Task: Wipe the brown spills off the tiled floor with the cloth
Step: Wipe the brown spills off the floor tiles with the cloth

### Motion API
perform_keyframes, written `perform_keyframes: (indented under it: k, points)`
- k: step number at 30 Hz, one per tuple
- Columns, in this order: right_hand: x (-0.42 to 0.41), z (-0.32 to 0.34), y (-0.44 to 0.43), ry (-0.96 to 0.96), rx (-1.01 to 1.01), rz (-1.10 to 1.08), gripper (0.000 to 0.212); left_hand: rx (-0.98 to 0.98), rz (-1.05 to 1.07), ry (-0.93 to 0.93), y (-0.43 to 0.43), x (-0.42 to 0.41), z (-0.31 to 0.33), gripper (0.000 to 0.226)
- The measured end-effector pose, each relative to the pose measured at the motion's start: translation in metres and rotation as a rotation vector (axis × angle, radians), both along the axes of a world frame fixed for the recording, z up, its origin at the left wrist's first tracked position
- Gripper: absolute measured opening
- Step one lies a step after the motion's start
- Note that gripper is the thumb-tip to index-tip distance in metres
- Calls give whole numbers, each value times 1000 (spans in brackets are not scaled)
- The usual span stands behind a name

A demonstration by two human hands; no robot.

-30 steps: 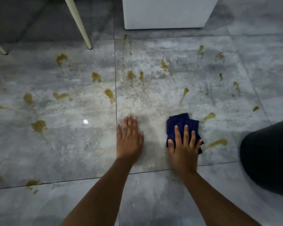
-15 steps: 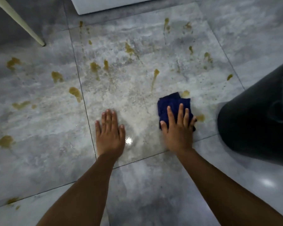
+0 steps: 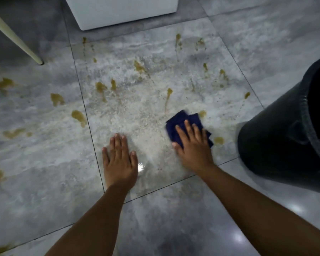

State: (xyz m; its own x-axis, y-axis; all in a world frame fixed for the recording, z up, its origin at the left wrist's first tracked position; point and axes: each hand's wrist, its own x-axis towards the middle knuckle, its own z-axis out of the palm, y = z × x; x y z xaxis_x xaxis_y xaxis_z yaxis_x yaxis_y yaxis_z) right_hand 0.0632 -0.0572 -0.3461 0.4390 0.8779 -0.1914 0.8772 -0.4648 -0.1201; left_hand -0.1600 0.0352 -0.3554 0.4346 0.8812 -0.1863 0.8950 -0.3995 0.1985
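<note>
1. On the grey tiled floor [image 3: 44,163], near the middle of the view, a dark blue cloth [image 3: 181,117] lies crumpled flat on one tile.
2. The right hand [image 3: 194,146] presses down on the cloth with straight, slightly spread fingers. It pinches and curls round nothing, and its palm covers the cloth's near part.
3. The left hand [image 3: 119,161] lies flat on bare tile and holds nothing, with its fingers straight and close together and its thumb out. It is apart from the cloth, just right of a grout line [image 3: 92,141].
4. Brown spills [image 3: 79,116] dot the tiles beyond and to the left of both hands. One sits just beside the cloth's far right corner, another just right of the right hand.
5. Between the hands the tile looks pale and speckled.
6. A dark bucket [image 3: 277,145] stands at the right, near the cloth but apart from it.
7. A white unit [image 3: 118,12] sits at the top, and a pale slanted leg [image 3: 15,36] meets the floor at upper left.
</note>
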Motion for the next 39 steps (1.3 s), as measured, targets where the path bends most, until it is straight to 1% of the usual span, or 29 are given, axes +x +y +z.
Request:
perform_keyframes:
  k: [2, 3, 5, 7, 9, 11, 13, 15, 16, 18, 20, 22, 25, 27, 31, 33, 34, 37, 39]
  points:
    - [20, -1, -8, -11, -41, -153, 62, -7, -1, 4, 0, 0, -1, 63]
    - [21, -2, -14, -15, -21, -254, 62, -13, 3, 2, 0, 0, -1, 63]
    - [4, -3, -25, -27, 49, -474, 66, -14, 14, -15, 0, 3, 0, 64]
    - [-33, -3, -26, -16, 76, -605, 68, -7, -13, -55, 6, 13, 4, 66]
    - [-64, -2, -17, 21, 85, -544, 64, 9, -97, -83, 19, 32, 7, 66]
    - [-68, -4, -4, 24, 88, -424, 60, 1, -142, -79, 34, 50, 7, 64]
    - [-48, -7, 9, 9, 96, -354, 58, -19, -122, -68, 45, 60, 4, 64]
    - [-15, -6, 16, -11, 56, -337, 59, -17, -98, -31, 47, 60, 1, 65]
    - [-1, -5, 19, 0, 17, -360, 59, -2, -93, -26, 48, 58, -1, 66]
    - [19, -2, 9, 33, -29, -479, 61, 9, -95, -29, 46, 57, -3, 66]
    - [14, -1, -4, 42, -22, -562, 61, 25, -96, -37, 45, 61, -4, 66]
    - [-18, -2, -7, 20, -2, -552, 63, 29, -82, -32, 45, 60, -6, 65]
    - [-59, 2, 14, 74, 28, -612, 69, 69, -86, -16, 42, 61, -8, 67]
    - [-62, 5, 36, 133, -19, -635, 65, 74, -84, -22, 43, 61, -8, 68]
    - [-24, 9, 54, 175, -76, -563, 55, 55, -88, -40, 45, 62, -5, 68]
    - [-10, 9, 48, 148, -71, -581, 54, 45, -92, -45, 46, 60, -5, 68]
    - [-8, 8, 41, 123, -59, -623, 54, 40, -99, -44, 46, 60, -5, 68]
    - [-29, 7, 15, 77, -67, -752, 55, 27, -113, -25, 47, 60, -5, 68]
    - [-54, 7, 7, 73, -100, -711, 56, 22, -111, -20, 46, 58, -6, 67]
